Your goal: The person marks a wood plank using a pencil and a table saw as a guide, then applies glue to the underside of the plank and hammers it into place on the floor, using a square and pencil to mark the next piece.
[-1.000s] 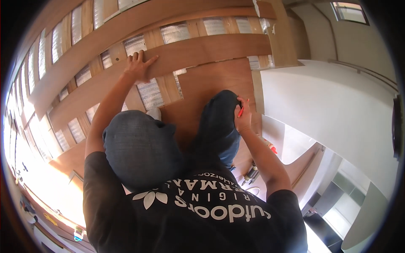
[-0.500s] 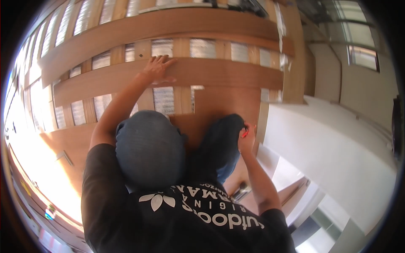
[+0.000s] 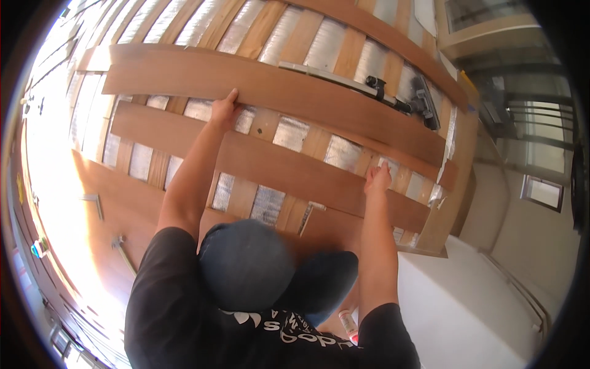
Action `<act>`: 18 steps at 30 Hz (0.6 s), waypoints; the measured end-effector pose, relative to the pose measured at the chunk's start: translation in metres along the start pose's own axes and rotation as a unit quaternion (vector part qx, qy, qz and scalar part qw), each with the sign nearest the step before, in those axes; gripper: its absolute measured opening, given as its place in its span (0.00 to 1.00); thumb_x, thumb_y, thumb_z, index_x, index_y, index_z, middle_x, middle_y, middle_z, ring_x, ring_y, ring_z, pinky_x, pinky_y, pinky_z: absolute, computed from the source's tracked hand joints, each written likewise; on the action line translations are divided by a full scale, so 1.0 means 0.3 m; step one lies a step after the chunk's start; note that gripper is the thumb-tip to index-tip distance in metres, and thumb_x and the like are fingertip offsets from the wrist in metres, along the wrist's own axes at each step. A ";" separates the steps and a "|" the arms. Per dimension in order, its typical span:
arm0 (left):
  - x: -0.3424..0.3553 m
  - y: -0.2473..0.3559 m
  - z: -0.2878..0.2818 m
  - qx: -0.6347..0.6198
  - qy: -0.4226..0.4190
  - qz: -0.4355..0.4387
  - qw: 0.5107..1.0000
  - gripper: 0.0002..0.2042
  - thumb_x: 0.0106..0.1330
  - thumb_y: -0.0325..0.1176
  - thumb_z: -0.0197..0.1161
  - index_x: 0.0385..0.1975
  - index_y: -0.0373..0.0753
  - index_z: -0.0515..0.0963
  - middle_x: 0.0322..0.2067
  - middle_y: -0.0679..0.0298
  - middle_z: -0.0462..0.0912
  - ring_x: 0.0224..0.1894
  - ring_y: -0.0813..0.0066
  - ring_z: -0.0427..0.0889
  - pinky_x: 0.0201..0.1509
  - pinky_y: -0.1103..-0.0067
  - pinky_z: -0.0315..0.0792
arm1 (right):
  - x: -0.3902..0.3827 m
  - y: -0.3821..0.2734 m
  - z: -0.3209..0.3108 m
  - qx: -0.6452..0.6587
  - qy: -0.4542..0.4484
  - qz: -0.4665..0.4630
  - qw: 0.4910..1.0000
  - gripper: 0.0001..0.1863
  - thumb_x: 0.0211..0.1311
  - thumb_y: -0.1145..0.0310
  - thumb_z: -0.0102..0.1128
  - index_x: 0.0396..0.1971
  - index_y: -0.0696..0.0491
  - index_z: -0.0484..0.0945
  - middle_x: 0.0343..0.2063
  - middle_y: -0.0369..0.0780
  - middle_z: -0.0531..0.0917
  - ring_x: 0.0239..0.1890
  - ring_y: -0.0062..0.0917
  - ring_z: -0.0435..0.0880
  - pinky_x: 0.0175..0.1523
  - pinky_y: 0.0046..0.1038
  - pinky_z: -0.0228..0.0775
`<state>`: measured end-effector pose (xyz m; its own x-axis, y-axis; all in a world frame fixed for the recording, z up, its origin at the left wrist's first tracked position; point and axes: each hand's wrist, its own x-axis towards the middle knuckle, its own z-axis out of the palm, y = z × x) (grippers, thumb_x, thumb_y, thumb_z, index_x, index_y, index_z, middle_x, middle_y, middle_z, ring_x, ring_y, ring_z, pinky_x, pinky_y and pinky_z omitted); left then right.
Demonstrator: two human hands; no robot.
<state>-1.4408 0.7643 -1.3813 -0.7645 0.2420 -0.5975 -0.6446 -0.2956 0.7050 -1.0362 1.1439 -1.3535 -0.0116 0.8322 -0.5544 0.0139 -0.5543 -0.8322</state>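
Observation:
A long brown floorboard [image 3: 270, 83] lies across pale wooden battens with silvery foil between them. At its near edge is my left hand [image 3: 225, 113], thumb on top and fingers curled at the edge, partly hidden. Closer to me lies a second board [image 3: 276, 161], running roughly parallel. Over that board's right part, my right hand [image 3: 378, 178] is closed, with the index finger reaching forward. Something small and pale shows at its fingertips, too unclear to name. Beside my right thigh rests a whitish tube [image 3: 348, 325] with a red end.
Beyond the far board lies a vacuum cleaner floor head [image 3: 425, 103] with its pipe [image 3: 329, 78]. A metal square [image 3: 98, 205] and a hammer [image 3: 123, 251] rest on laid boards at left. Right of the battens is a white surface [image 3: 455, 301].
My left hand has gone from the nearer board to the far board's edge. My right hand has moved forward from beside my knee to the nearer board. The view has shifted.

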 end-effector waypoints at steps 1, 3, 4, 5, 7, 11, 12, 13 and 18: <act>0.008 -0.017 -0.001 -0.046 0.013 0.011 0.999 0.18 0.74 0.38 0.70 0.55 0.33 0.78 0.48 0.60 0.85 0.45 0.66 0.84 0.47 0.70 0.82 | 0.039 -0.014 0.054 0.029 0.001 0.011 1.000 0.14 0.74 0.57 0.67 0.45 0.51 0.77 0.41 0.36 0.82 0.37 0.22 0.78 0.35 0.26 0.73; 0.013 -0.016 -0.100 -0.078 -0.039 0.024 0.996 0.17 0.74 0.34 0.69 0.57 0.33 0.78 0.52 0.58 0.85 0.51 0.62 0.85 0.52 0.66 0.83 | 0.036 -0.035 0.215 0.076 0.046 0.023 0.996 0.13 0.73 0.58 0.68 0.43 0.51 0.78 0.37 0.36 0.82 0.33 0.19 0.77 0.30 0.23 0.69; 0.010 -0.007 -0.132 -0.072 -0.041 0.016 0.996 0.17 0.75 0.33 0.68 0.58 0.33 0.77 0.55 0.56 0.84 0.55 0.60 0.84 0.57 0.64 0.83 | 0.019 -0.037 0.283 0.096 0.093 0.018 0.991 0.12 0.73 0.59 0.69 0.42 0.52 0.78 0.35 0.36 0.83 0.31 0.19 0.77 0.28 0.22 0.67; 0.013 -0.006 -0.121 -0.062 -0.018 0.002 0.998 0.19 0.75 0.33 0.68 0.60 0.32 0.75 0.56 0.55 0.83 0.57 0.58 0.83 0.59 0.62 0.82 | 0.047 -0.035 0.292 0.104 0.107 0.015 0.989 0.12 0.73 0.59 0.69 0.42 0.52 0.78 0.35 0.36 0.83 0.31 0.19 0.77 0.28 0.22 0.67; 0.003 -0.032 -0.043 -0.051 0.018 -0.019 0.998 0.18 0.77 0.31 0.65 0.61 0.28 0.75 0.58 0.51 0.82 0.60 0.53 0.82 0.68 0.55 0.78 | 0.144 -0.032 0.246 0.030 0.130 -0.013 0.991 0.11 0.71 0.62 0.71 0.43 0.50 0.79 0.31 0.33 0.82 0.28 0.21 0.79 0.29 0.27 0.72; 0.022 0.010 -0.034 0.021 -0.006 0.011 1.000 0.18 0.80 0.38 0.61 0.64 0.38 0.76 0.60 0.61 0.83 0.62 0.64 0.82 0.67 0.65 0.77 | 0.215 -0.001 0.320 -0.043 0.135 -0.059 0.988 0.12 0.68 0.62 0.73 0.36 0.54 0.81 0.28 0.32 0.79 0.26 0.20 0.77 0.28 0.27 0.71; 0.060 0.009 0.035 0.021 -0.002 0.003 1.000 0.18 0.80 0.38 0.61 0.64 0.40 0.76 0.60 0.63 0.83 0.61 0.66 0.82 0.66 0.66 0.77 | 0.284 -0.029 0.300 -0.057 0.133 -0.076 0.987 0.10 0.70 0.64 0.69 0.41 0.54 0.80 0.31 0.33 0.80 0.28 0.20 0.77 0.31 0.29 0.73; 0.098 0.029 0.046 0.029 0.017 0.004 0.999 0.17 0.80 0.38 0.61 0.64 0.42 0.77 0.60 0.65 0.83 0.61 0.68 0.83 0.66 0.67 0.76 | 0.292 -0.040 0.331 -0.056 0.139 -0.076 0.986 0.10 0.70 0.64 0.69 0.41 0.54 0.80 0.31 0.33 0.80 0.28 0.20 0.77 0.31 0.29 0.73; 0.303 0.119 0.133 0.054 -0.022 0.011 0.998 0.18 0.79 0.37 0.63 0.65 0.42 0.74 0.59 0.64 0.82 0.61 0.67 0.81 0.66 0.62 0.76 | 0.310 -0.108 0.462 0.025 0.096 -0.028 0.995 0.13 0.71 0.72 0.60 0.53 0.51 0.75 0.46 0.35 0.81 0.41 0.23 0.80 0.42 0.31 0.76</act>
<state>-1.5336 0.8127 -1.3953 -0.7766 0.2783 -0.5651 -0.6224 -0.2006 0.7565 -1.1762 1.2368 -1.3787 0.1795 0.8473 -0.4999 -0.0319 -0.5029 -0.8637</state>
